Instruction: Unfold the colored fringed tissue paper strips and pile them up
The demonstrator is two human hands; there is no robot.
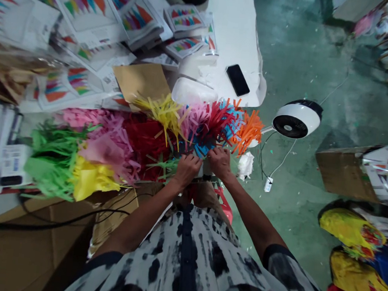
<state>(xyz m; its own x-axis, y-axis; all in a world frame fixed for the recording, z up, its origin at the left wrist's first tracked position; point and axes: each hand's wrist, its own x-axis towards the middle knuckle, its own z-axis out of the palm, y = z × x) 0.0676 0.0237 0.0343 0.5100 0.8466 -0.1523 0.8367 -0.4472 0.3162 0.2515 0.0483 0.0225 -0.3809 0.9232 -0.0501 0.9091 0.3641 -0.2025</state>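
At the near edge of the work surface, my left hand (189, 167) and my right hand (219, 161) are close together with fingers curled in. Between and just beyond them lies blue fringed paper (201, 149), which the fingers of both hands appear to pinch. A row of fringed tassels spreads beyond the hands: yellow (165, 115), pink (193, 120), red (217, 119) and orange (248, 130). Left of my left hand sit a green fringed piece (164, 166) and dark red fringe (148, 141).
Green (53, 159), mauve and yellow (94, 179) paper heaps lie at left. Printed packets (87, 5) cover the back left. A phone (238, 80) rests on the white table (231, 25). Right of it stands a white fan (297, 119); a cardboard box (345, 171) is farther right.
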